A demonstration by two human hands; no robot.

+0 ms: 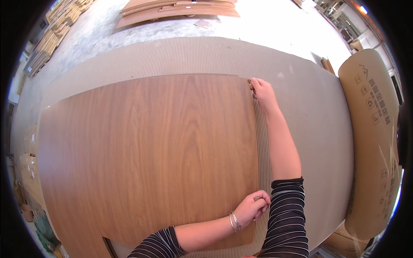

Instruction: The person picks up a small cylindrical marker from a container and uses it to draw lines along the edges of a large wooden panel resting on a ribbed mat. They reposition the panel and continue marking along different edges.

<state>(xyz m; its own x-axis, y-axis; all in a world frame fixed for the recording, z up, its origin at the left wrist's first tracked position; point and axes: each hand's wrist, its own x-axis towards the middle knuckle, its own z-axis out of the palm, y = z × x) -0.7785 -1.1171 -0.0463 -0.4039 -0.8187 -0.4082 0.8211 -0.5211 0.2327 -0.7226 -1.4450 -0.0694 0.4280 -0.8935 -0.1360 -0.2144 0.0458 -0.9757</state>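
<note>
A large brown wood-grain panel [150, 146] lies flat in front of me, with a cut-out near its front left. Under it spreads a sheet of ribbed corrugated cardboard [314, 142], which extends past the panel's far and right sides. At the panel's far right corner, my right hand [263, 92] is closed in a pinch; a small brownish bit shows at the fingertips, too small to name. My left hand [254, 207], a bracelet on its wrist, is curled closed over the panel's right edge, nearer to me. What its fingers hold, if anything, is hidden.
A big roll of brown cardboard [370, 142] stands along the right side. Beyond the sheet, a stack of brown boards [178, 9] sits on the pale floor. Piled boards [53, 41] are at the far left, and cartons [31, 172] are by the left edge.
</note>
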